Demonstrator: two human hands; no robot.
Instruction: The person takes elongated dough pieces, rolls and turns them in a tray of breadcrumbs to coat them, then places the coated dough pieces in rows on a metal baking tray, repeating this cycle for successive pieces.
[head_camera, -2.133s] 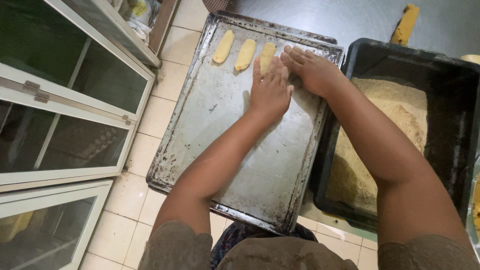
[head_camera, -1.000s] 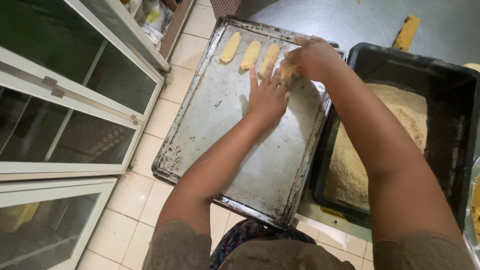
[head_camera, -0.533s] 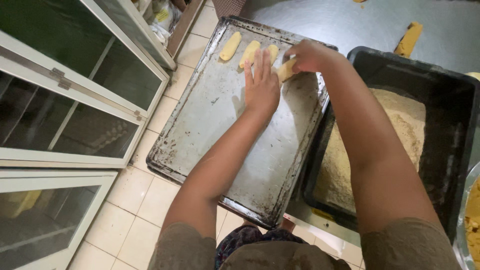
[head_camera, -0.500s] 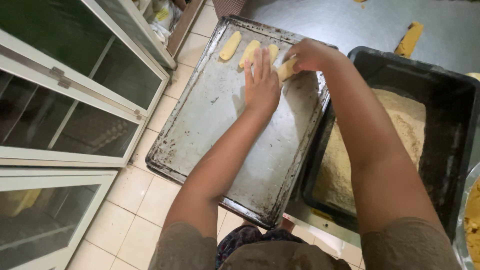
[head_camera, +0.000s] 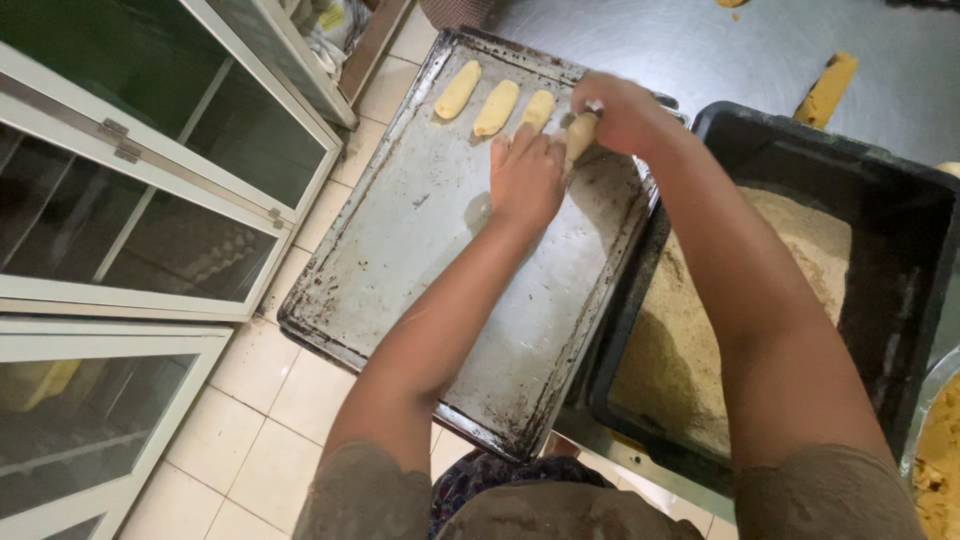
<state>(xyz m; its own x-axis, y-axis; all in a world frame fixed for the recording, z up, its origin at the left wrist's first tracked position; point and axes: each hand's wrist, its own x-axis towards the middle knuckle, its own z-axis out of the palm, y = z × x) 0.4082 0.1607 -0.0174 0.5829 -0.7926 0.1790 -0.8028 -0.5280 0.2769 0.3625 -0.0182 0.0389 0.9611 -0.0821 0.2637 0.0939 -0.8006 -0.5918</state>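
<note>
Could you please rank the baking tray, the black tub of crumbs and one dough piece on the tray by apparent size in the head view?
1. Baking tray.
2. Black tub, partly cut off, so unsure.
3. Dough piece, clearly smallest.

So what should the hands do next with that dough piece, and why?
Probably lower the dough piece in the right hand onto the tray, beside the third of the three pieces already lined up. It sits at the row's open end, and the left hand rests flat on the tray just below that spot.
</note>
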